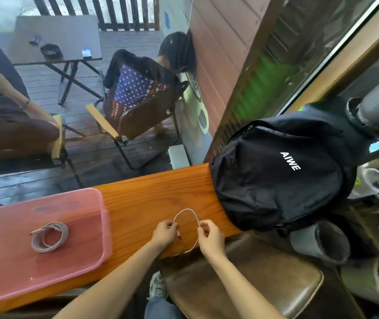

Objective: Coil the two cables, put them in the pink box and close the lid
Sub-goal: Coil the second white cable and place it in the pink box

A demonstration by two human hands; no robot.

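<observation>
The box [45, 268] at nine o'clock is translucent pink, holding a grey-white coil [50, 236]. The counter [142, 199] is orange wood grain. The cable [187, 215] at centre is white. At three o'clock, the backpack [276, 180] is black with white letters.

Black backpack [276, 176] on wooden counter [142, 199]; brown stool [253, 284] below.
</observation>
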